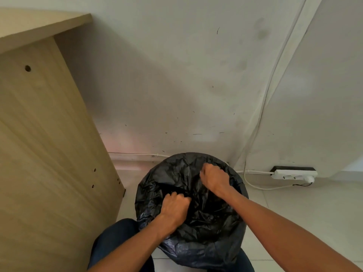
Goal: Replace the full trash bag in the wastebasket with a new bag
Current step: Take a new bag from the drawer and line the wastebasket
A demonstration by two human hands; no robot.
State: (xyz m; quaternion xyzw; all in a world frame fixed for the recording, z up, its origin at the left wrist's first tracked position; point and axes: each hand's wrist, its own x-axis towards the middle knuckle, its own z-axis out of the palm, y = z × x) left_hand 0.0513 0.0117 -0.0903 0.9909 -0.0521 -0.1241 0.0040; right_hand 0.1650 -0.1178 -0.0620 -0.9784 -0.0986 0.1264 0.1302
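We bunch the black trash bag [196, 222] in our clenched left hand [173, 206] and right hand [215, 178], probably to gather its mouth.

Both hands are bare, the left hand [174, 208] and the right hand [215, 178]. The left forearm [137, 246] and the right forearm [275, 218] are bare too, as far as the near edge of the view. On the legs the person wears dark blue trousers [114, 238], maybe of denim. A large part of the cloth shows at the near left and a smaller part at the near right.
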